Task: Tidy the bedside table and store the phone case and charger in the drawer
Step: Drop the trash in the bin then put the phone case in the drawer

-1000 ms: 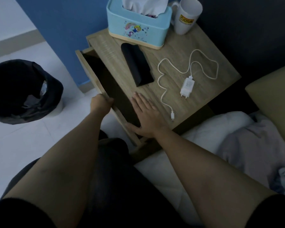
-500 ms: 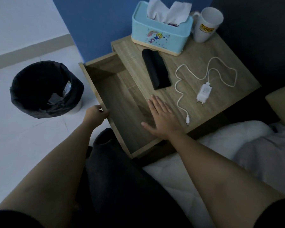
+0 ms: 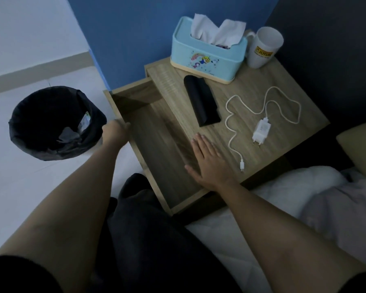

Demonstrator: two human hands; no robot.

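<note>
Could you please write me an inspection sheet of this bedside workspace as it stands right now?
Surface: wooden bedside table, top in use; drawer pulled open, nothing seen inside.
Job's things: black phone case and white charger both on the tabletop, not yet stored.
Clutter: blue tissue box and white mug at the back edge.
Hands: left hand grips the drawer front; right hand lies flat, open, at the tabletop's front edge.
Cables: the charger's white cable snakes loosely over the top, plug end near the right hand.
Surroundings: black-lined waste bin on the floor to the left; bedding to the right.
</note>
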